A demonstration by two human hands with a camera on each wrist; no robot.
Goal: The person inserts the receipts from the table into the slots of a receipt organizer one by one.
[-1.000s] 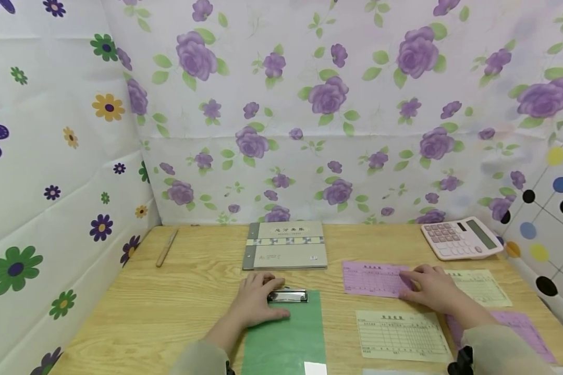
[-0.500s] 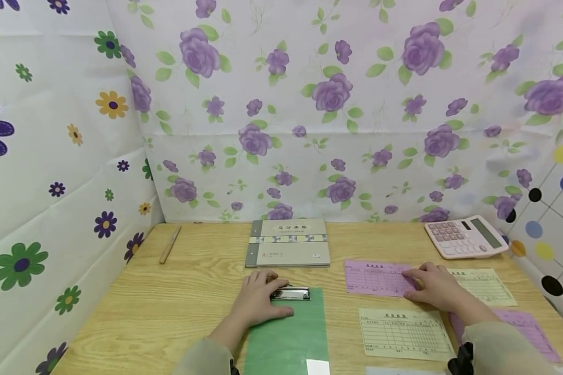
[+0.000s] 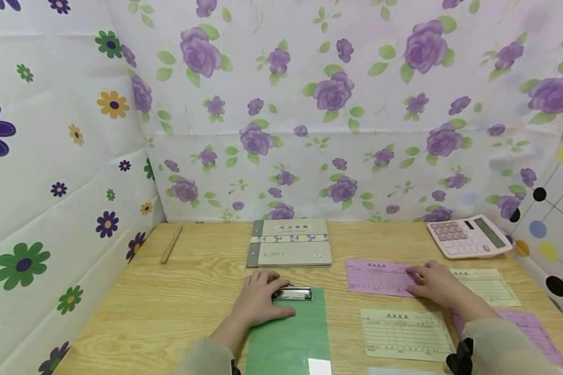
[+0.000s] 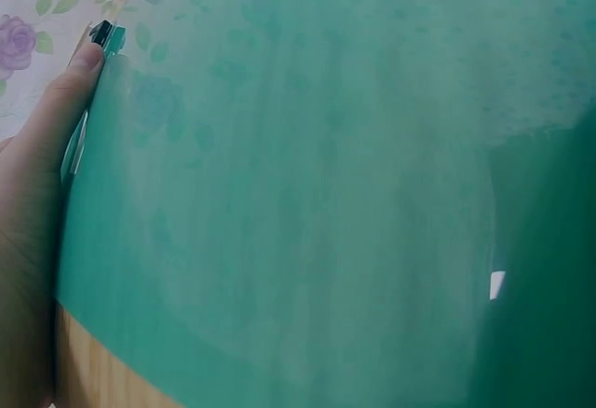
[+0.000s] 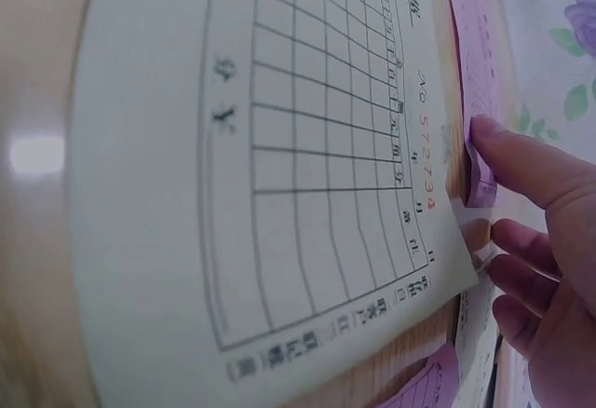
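Observation:
A green clipboard (image 3: pixel 288 330) with a metal clip lies on the wooden table. My left hand (image 3: pixel 261 302) rests over its upper left corner, fingers beside the clip (image 3: pixel 293 294) and thumb lying on the board. In the left wrist view a finger (image 4: pixel 79 77) touches the clip's end. Farther right, my right hand (image 3: pixel 437 285) pinches the right end of a pink receipt slip (image 3: pixel 379 277). That slip bends up slightly at the thumb (image 5: pixel 521 156) in the right wrist view; the index fingertip is hidden there.
A yellow receipt slip (image 3: pixel 405 333) lies nearer me, and another yellow slip (image 3: pixel 490 286) is partly behind the right hand. A second pink slip (image 3: pixel 532 330) is under the right forearm. A ledger book (image 3: pixel 291 245), a pink calculator (image 3: pixel 469 237) and a wooden-handled tool (image 3: pixel 171 246) stand farther back.
The head view has shifted slightly, so everything appears a little to the right. Both hands keep their places on the clipboard and the pink slip.

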